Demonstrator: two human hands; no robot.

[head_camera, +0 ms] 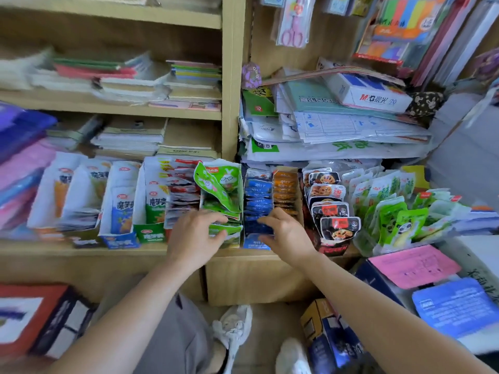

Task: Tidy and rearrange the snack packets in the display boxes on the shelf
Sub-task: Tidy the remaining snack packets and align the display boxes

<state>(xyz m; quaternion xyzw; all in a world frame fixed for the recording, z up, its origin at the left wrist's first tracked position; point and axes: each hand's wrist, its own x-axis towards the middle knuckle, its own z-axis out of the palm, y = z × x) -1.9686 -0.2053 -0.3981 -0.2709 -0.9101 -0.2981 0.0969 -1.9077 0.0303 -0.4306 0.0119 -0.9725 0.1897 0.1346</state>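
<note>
Squaring up two neighbouring display boxes (pixel 255 244) on the shelf (pixel 81 248).

Left hand (pixel 194 233) fingers pinching the front green packets (pixel 228 229), right hand (pixel 286 233) fingers pinching the front blue packets (pixel 258 225), probably to push each leaning row upright within its own compartment. Glossy, crumpled pouches filed on edge, front to back; rabbit-printed flap (pixel 224 182) bent over behind the green row; orange packets (pixel 285 190) just beside the blue.

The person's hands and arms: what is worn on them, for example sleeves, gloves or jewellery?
The left hand and the right hand are bare: no gloves, rings, watch or bracelet visible. The left forearm and the right forearm are uncovered too; no sleeve shows in the frame.
</note>
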